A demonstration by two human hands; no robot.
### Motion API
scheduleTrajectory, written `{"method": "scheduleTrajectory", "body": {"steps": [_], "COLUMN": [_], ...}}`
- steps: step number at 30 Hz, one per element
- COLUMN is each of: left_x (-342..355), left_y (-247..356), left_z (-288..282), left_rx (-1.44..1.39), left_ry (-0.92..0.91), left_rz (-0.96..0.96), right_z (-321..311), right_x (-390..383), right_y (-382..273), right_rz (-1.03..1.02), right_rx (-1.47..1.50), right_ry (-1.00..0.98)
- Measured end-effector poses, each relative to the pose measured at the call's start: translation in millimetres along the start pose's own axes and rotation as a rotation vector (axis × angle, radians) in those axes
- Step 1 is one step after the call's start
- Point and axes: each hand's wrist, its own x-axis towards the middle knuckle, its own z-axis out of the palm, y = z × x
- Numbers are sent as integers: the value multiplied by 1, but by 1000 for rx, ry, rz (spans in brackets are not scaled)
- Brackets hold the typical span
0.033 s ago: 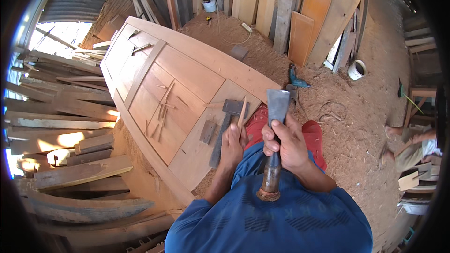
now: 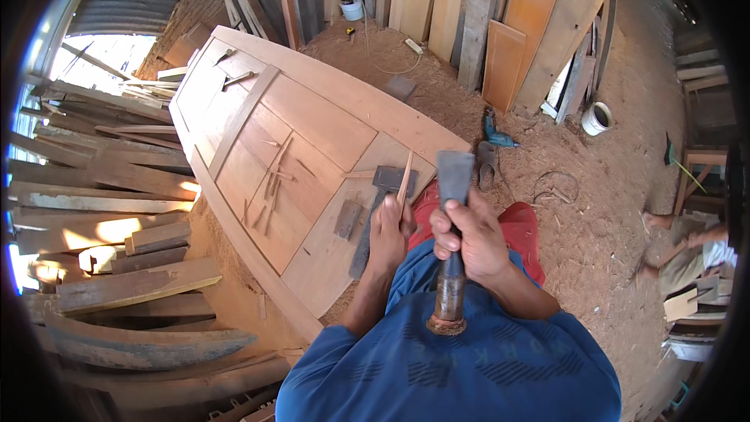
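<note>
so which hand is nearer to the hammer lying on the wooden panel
The left hand: it is just to the right of the hammer, holding a wood sliver. The right hand is farther right, gripping the chisel.

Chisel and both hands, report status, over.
Right hand: gripping chisel just below blade. Left hand: holding pointed wood sliver. Hammer lying on wooden panel beside left hand.
</note>
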Motion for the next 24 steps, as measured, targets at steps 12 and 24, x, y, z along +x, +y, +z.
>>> {"method": "scheduleTrajectory", "body": {"steps": [12,24], "left_x": [10,-10], "left_y": [17,-16], "left_z": [8,-9], "left_rx": [22,163], "left_ry": [-72,-189], "left_rz": [-7,108], "right_z": [15,-25], "right_x": [-10,16], "right_y": [21,-7], "right_rz": [171,-144], "right_rx": [-88,-202], "right_ry": [-73,113]}}
